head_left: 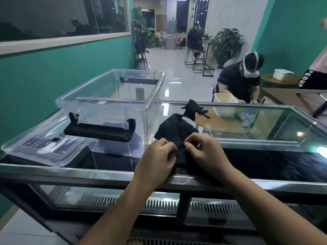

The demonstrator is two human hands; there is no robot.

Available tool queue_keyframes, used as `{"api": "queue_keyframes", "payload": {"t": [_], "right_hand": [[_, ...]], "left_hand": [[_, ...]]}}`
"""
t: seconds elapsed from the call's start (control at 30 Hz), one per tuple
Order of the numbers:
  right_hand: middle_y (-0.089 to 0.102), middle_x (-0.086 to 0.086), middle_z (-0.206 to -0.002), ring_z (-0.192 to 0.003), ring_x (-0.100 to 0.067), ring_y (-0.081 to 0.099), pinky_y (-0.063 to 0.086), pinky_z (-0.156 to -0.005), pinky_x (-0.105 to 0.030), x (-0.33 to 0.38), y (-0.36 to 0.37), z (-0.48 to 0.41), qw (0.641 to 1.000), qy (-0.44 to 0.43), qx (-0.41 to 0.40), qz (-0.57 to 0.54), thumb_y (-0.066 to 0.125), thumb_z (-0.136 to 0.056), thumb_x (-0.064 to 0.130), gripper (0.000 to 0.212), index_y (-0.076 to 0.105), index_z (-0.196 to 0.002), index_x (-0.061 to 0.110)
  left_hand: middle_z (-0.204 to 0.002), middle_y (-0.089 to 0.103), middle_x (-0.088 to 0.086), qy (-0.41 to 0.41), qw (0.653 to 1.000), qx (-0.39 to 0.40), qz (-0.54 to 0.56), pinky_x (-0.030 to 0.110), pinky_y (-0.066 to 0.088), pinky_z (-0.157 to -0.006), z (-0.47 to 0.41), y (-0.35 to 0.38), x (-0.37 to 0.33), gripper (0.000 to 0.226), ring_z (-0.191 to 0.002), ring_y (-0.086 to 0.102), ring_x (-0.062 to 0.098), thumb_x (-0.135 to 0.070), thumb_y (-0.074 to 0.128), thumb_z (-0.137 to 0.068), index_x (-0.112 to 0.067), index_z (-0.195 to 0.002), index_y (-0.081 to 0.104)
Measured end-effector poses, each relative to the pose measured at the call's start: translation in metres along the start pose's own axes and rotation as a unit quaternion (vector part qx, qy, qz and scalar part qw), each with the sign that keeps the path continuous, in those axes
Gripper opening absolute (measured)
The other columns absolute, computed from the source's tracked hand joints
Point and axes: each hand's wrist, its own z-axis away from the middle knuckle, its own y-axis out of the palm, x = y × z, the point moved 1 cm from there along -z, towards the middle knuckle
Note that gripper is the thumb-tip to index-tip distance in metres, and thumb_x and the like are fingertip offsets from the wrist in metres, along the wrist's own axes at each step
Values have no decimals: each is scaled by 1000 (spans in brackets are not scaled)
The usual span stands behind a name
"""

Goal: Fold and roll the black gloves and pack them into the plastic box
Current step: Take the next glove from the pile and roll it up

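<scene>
Left hand (155, 159): fingers curled, pinching the near edge of the black gloves; knuckles up, wrist over the metal front rail of the table.
Right hand (206, 152): fingertips bunched and closed on the same near edge, just beside the left hand; thumbs of the two hands nearly touching.
Table (99, 171): glass-topped display case with metal frame; dark interior below the pane near the hands, slotted vents along the lower front.
Plastic box (109, 103): clear, open-topped, standing on the glass to the left of the gloves; black latch handle (100, 131) on the near end wall, swung outward; second black handle on the far end wall; whether anything lies inside cannot be told through the reflections.
Box lid (35, 147): clear, lying flat on the glass, tucked against the near-left corner of the box.
Black gloves (178, 129): crumpled dark bundle on the glass just right of the box, near edge in both hands; far part narrowed to a neck, with limp glove fingers (203, 113) splayed away from the hands.
Background: seated person (242, 82) with white headset at a separate table, beside a cream tub (225, 104) and grey cloth (247, 119).
</scene>
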Motion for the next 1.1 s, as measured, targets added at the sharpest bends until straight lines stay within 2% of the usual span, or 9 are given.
{"api": "queue_keyframes", "payload": {"t": [0.1,0.2,0.4,0.5,0.6,0.73,0.93,1.03,1.1], "right_hand": [[68,10,-106,-98,-14,64,55,-89,-40,-6,3,-11,999,-25,-7,35,75,-94,24,17,77,-111,26],[67,9,-122,-116,-17,61,44,-97,-38,-5,13,-20,988,-97,68,102,67,-97,43,28,77,-122,35],[66,8,-130,-131,-21,55,35,-105,-39,-15,20,-43,982,-32,114,146,66,-98,45,34,75,-129,36],[65,7,-132,-134,-22,51,30,-101,-35,-21,20,-54,980,0,110,163,67,-98,46,36,74,-131,34],[63,4,-135,-134,-23,50,32,-108,-42,-25,20,-65,976,29,115,183,64,-100,47,37,72,-133,32],[67,0,-128,-126,-28,56,34,-102,-42,-33,20,-74,978,54,80,183,66,-100,39,28,77,-124,29],[74,-6,-107,-104,-29,66,44,-90,-40,-29,15,-78,995,55,-27,85,71,-99,25,16,83,-107,19],[72,-6,-96,-89,-20,65,41,-76,-26,-13,1,-82,996,66,-53,14,67,-101,21,14,80,-105,16],[71,-5,-86,-73,-4,62,37,-62,-14,-2,-11,-85,994,88,-63,-26,64,-103,21,15,76,-103,13]], "left_hand": [[-102,65,-9,-2,1000,2,-6,39,56,-83,-1,1,0,9,-96,62,16,-22,68,-99,-22,-104,75],[-102,63,-9,-6,1000,5,-11,39,56,-83,-1,2,1,9,-96,60,15,-25,67,-99,-21,-105,73],[-99,63,-10,-10,1000,0,-6,36,55,-81,-1,1,0,6,-94,60,14,-24,68,-99,-21,-98,72],[-97,62,-11,-13,1000,2,-6,35,55,-80,-1,2,1,5,-93,59,13,-24,68,-98,-22,-95,71],[-96,60,-13,-16,1000,1,-7,33,54,-78,-1,2,1,5,-91,58,12,-23,69,-97,-23,-93,70],[-95,59,-13,-19,1000,2,-5,32,55,-77,0,2,1,5,-90,57,10,-22,69,-96,-23,-91,69],[-95,59,-13,-22,1000,4,2,33,56,-78,1,2,1,4,-90,59,9,-22,70,-95,-23,-91,69],[-98,61,-14,-24,1000,7,12,31,56,-81,1,0,0,4,-93,60,8,-22,71,-96,-25,-97,70],[-104,64,-13,-29,999,9,17,29,56,-86,0,-1,-2,13,-97,61,7,-23,71,-96,-27,-109,68]]}}
